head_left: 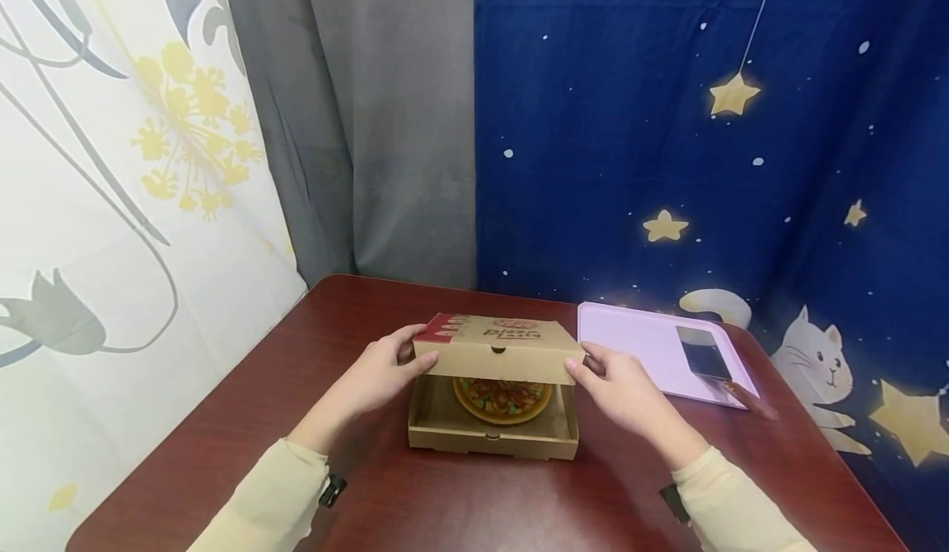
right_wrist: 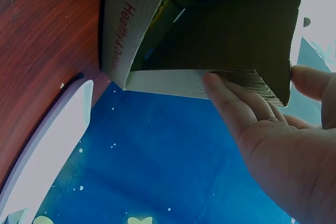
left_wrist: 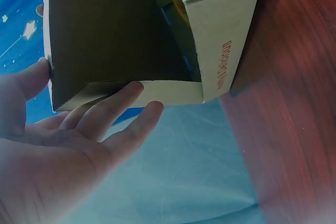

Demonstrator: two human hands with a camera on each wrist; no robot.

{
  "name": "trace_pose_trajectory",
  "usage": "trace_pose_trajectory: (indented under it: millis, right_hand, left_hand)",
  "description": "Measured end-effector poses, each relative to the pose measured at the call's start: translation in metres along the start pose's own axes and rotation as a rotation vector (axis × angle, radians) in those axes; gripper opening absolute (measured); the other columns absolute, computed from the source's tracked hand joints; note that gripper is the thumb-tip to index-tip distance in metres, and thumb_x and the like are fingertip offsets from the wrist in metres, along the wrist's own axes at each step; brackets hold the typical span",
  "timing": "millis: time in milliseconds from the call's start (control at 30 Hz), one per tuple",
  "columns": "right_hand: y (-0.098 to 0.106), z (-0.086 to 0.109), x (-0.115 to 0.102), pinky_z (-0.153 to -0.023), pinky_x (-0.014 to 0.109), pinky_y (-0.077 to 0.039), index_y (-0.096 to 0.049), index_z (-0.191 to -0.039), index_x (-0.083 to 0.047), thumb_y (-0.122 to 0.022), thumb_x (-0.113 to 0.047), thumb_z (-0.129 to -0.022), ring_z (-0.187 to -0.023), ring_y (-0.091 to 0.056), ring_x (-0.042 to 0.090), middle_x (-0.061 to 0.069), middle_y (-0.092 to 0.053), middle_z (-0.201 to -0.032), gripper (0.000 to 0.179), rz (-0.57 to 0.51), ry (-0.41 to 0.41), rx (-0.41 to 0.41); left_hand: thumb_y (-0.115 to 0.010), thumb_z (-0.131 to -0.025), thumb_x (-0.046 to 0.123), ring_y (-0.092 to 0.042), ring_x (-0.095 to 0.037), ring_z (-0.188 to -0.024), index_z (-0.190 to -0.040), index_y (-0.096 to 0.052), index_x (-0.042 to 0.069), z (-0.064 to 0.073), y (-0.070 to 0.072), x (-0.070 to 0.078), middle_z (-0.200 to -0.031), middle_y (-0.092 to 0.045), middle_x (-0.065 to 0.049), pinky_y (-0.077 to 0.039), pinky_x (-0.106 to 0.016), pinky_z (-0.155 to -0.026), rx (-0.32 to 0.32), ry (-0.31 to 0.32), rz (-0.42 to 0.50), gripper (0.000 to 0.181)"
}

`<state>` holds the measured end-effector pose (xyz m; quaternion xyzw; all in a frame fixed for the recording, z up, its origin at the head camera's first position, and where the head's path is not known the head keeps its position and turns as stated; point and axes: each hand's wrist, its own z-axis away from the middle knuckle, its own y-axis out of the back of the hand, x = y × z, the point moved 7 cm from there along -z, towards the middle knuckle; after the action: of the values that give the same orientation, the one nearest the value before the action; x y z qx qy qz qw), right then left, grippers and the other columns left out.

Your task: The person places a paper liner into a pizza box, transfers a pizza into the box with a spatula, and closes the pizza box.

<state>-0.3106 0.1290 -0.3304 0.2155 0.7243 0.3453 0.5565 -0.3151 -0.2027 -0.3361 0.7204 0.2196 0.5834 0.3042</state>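
A cardboard pizza box (head_left: 493,445) stands on the table with its lid (head_left: 474,361) partly raised. Through the gap a pizza (head_left: 504,402) with colourful toppings shows in the base; its back part is hidden by the lid. At the lid's left front corner my left hand (head_left: 381,375) grips the edge, thumb on the front flap and fingers along the side. My right hand (head_left: 623,387) holds the opposite corner the same way. Both wrist views show the lid's dark inside, with the fingers of the left hand (left_wrist: 89,129) and right hand (right_wrist: 268,124) against its side flaps.
To the right of the box lies a pale purple tray (head_left: 638,346). A pizza server (head_left: 704,354) with a wide metal blade rests on it, its brown handle (head_left: 752,401) over the tray's rim. Curtains hang behind the dark red table (head_left: 296,404).
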Motion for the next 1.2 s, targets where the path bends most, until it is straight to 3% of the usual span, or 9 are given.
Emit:
trace_pose_trajectory:
  millis: [300, 367, 467, 567, 800, 1067, 1200]
  right_hand:
    - [-0.006, 0.003, 0.005, -0.111, 0.056, -0.052, -0.044, -0.157, 0.006, -0.069, -0.039, -0.104, -0.134, -0.064, 0.045, 0.033, -0.056, -0.151, 0.074, -0.019, -0.002, -0.021]
    - [-0.007, 0.004, 0.006, -0.11, 0.057, -0.052, -0.045, -0.157, 0.006, -0.072, -0.04, -0.101, -0.134, -0.064, 0.047, 0.033, -0.054, -0.152, 0.077, -0.024, 0.005, -0.025]
    - [-0.009, 0.004, 0.006, -0.11, 0.057, -0.052, -0.045, -0.157, 0.006, -0.076, -0.039, -0.099, -0.134, -0.063, 0.048, 0.032, -0.052, -0.155, 0.08, -0.032, 0.007, -0.033]
    - [-0.01, 0.005, 0.005, -0.109, 0.056, -0.052, -0.045, -0.157, 0.005, -0.078, -0.038, -0.098, -0.134, -0.063, 0.049, 0.031, -0.051, -0.156, 0.08, -0.035, 0.004, -0.039]
    - [-0.013, 0.005, 0.004, -0.107, 0.055, -0.054, -0.046, -0.155, 0.007, -0.079, -0.029, -0.097, -0.133, -0.064, 0.048, 0.032, -0.053, -0.154, 0.076, -0.053, 0.011, -0.043]
    - [-0.015, 0.011, 0.002, -0.104, 0.054, -0.057, -0.051, -0.152, 0.007, -0.08, -0.026, -0.097, -0.127, -0.067, 0.049, 0.034, -0.056, -0.151, 0.071, -0.027, 0.026, -0.052]
    - [-0.016, 0.012, 0.002, -0.103, 0.053, -0.058, -0.053, -0.15, 0.007, -0.08, -0.024, -0.096, -0.127, -0.068, 0.048, 0.034, -0.057, -0.15, 0.068, -0.033, 0.038, -0.042]
  left_hand:
    - [-0.074, -0.101, 0.039, -0.045, -0.012, -0.064, -0.158, -0.048, 0.007, 0.005, -0.007, -0.006, -0.069, -0.048, 0.003, -0.042, -0.03, -0.068, -0.034, 0.001, -0.021, 0.07]
    - [-0.076, -0.099, 0.039, -0.056, -0.01, -0.072, -0.157, -0.049, 0.006, 0.006, -0.009, -0.007, -0.078, -0.064, 0.004, -0.048, -0.031, -0.074, -0.039, -0.002, -0.016, 0.072]
    - [-0.08, -0.096, 0.039, -0.069, -0.011, -0.092, -0.157, -0.048, 0.005, 0.008, -0.01, -0.006, -0.106, -0.079, -0.002, -0.055, -0.037, -0.089, -0.049, -0.003, -0.002, 0.077]
    - [-0.083, -0.093, 0.039, -0.07, -0.014, -0.108, -0.158, -0.047, 0.006, 0.01, -0.011, -0.006, -0.126, -0.077, -0.007, -0.054, -0.044, -0.102, -0.051, 0.005, -0.007, 0.081]
    - [-0.084, -0.092, 0.04, -0.065, -0.022, -0.114, -0.16, -0.046, 0.008, 0.012, -0.013, -0.004, -0.141, -0.069, -0.015, -0.053, -0.047, -0.103, -0.053, 0.013, -0.052, 0.083]
    - [-0.084, -0.092, 0.037, -0.065, -0.023, -0.116, -0.159, -0.049, 0.01, 0.013, -0.016, -0.005, -0.141, -0.069, -0.016, -0.053, -0.045, -0.102, -0.025, 0.029, -0.086, 0.08]
    - [-0.085, -0.092, 0.035, -0.067, -0.021, -0.097, -0.158, -0.049, 0.009, 0.012, -0.017, -0.003, -0.12, -0.076, -0.013, -0.054, -0.039, -0.088, -0.014, 0.025, -0.113, 0.08]
